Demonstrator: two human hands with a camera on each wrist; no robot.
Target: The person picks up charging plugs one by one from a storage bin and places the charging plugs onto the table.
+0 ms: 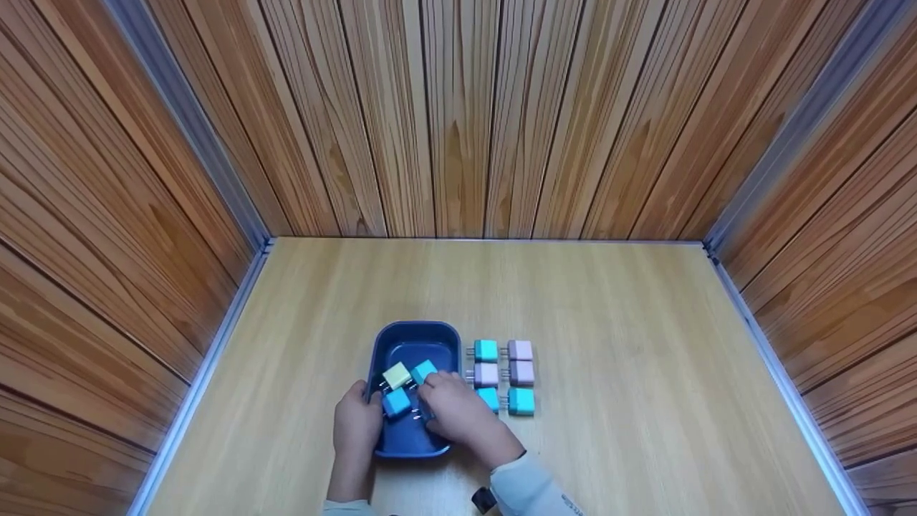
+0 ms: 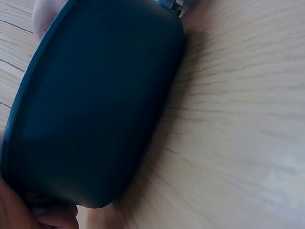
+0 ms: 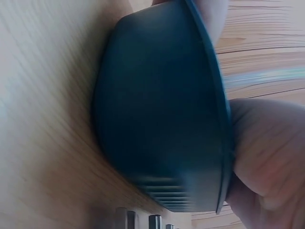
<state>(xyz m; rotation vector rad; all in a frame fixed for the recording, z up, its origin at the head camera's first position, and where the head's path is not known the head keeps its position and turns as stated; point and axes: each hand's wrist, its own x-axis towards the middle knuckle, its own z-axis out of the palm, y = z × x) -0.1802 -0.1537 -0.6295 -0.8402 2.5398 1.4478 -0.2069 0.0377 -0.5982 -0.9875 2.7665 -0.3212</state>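
A dark blue tray stands on the table, with my left hand gripping its left side, thumb at the rim. In the left wrist view, fingers curl against the tray's outer wall. A yellow charger plug, a blue charger plug and a teal charger plug lie inside. My right hand reaches over the right rim; metal prongs poke out between its thumb and fingers, the plug's body hidden by the hand. The right wrist view shows that hand behind the tray wall.
Right of the tray, charger plugs stand in two columns, prongs leftward: teal and lilac ones nearer the tray, then lilac and teal ones farther right. Wood-panelled walls enclose the table at back and sides.
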